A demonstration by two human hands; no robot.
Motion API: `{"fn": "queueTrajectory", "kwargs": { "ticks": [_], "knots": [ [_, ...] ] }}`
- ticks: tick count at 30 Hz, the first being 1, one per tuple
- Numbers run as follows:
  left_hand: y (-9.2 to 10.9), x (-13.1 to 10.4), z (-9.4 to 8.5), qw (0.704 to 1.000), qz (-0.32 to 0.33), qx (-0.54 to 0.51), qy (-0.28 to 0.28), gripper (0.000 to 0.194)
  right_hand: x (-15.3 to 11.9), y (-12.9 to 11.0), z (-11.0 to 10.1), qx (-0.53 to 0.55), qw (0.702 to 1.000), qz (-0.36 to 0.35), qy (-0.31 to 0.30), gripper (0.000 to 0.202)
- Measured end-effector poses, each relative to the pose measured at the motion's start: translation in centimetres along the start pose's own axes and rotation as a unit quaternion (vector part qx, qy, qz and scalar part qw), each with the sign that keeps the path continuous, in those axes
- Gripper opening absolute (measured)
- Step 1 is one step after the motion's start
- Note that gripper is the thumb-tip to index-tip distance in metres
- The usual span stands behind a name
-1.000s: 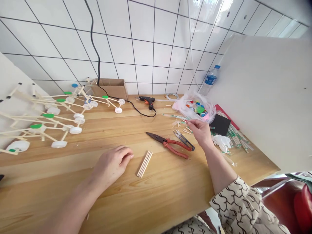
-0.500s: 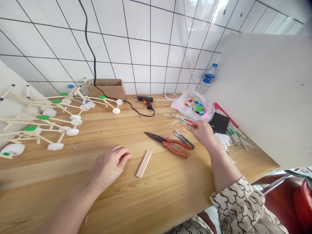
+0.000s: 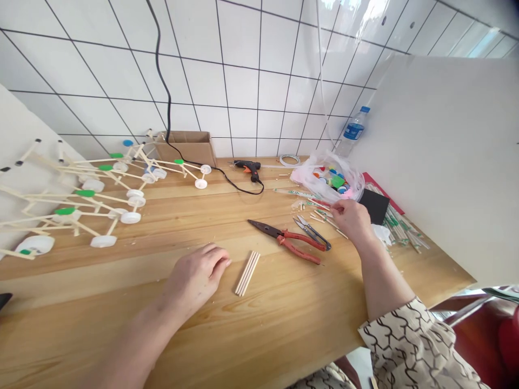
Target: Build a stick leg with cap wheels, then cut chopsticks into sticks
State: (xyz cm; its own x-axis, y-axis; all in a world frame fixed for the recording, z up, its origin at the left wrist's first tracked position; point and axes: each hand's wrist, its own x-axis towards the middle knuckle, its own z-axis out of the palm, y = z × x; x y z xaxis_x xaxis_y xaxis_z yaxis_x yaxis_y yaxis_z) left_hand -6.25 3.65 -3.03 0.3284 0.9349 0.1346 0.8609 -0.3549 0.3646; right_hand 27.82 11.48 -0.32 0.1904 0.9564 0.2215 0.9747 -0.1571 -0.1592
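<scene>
My right hand [image 3: 352,219] is at the right of the wooden table, its fingers pinched together on what looks like a thin wooden stick [image 3: 320,205]; the fingers hide the grip. Loose wooden sticks [image 3: 339,231] lie just under and beside it. My left hand [image 3: 201,273] rests on the tabletop with fingers curled and thumb against the index finger, nothing visible in them. Close to its right, several short wooden sticks [image 3: 247,274] lie side by side. Between the hands are red-handled long-nose pliers [image 3: 281,236] and small thread snips [image 3: 312,232].
Stick frames with white round wheels [image 3: 104,241] crowd the left. Toward the wall are a black glue gun [image 3: 252,168], a cardboard box [image 3: 190,147] and a tape roll [image 3: 289,160]. A plastic bag of bottle caps [image 3: 324,175], a black square [image 3: 373,205] and a water bottle [image 3: 353,131] stand right.
My right hand has shifted slightly over the loose sticks, and a longer stick now shows below its fingers. My left hand stays curled beside the row of sticks. The whole view has shifted a little.
</scene>
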Motion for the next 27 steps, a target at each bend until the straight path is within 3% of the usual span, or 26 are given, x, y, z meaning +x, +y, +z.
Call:
{"fn": "queueTrajectory", "kwargs": {
  "ticks": [7, 15, 21, 27],
  "knots": [
    [-0.1, -0.1, 0.8, 1.0, 0.017, -0.009, -0.001, 0.025, 1.1, 0.4, 3.0, -0.012, 0.999, -0.027, 0.019, 0.026],
    [0.1, 0.1, 0.5, 1.0, 0.02, -0.018, 0.011, 0.025, 1.3, -0.3, 3.7, -0.004, 1.0, -0.006, 0.008, 0.024],
    [-0.3, 0.1, 0.9, 0.999, 0.027, -0.024, 0.027, 0.025, 0.9, -1.1, 3.3, 0.059, 0.998, 0.027, 0.01, 0.019],
    [0.3, 0.2, 0.4, 0.999, 0.026, -0.026, 0.033, 0.023, 0.4, -2.3, 0.9, 0.228, 0.971, 0.042, 0.052, 0.017]
  ]
}}
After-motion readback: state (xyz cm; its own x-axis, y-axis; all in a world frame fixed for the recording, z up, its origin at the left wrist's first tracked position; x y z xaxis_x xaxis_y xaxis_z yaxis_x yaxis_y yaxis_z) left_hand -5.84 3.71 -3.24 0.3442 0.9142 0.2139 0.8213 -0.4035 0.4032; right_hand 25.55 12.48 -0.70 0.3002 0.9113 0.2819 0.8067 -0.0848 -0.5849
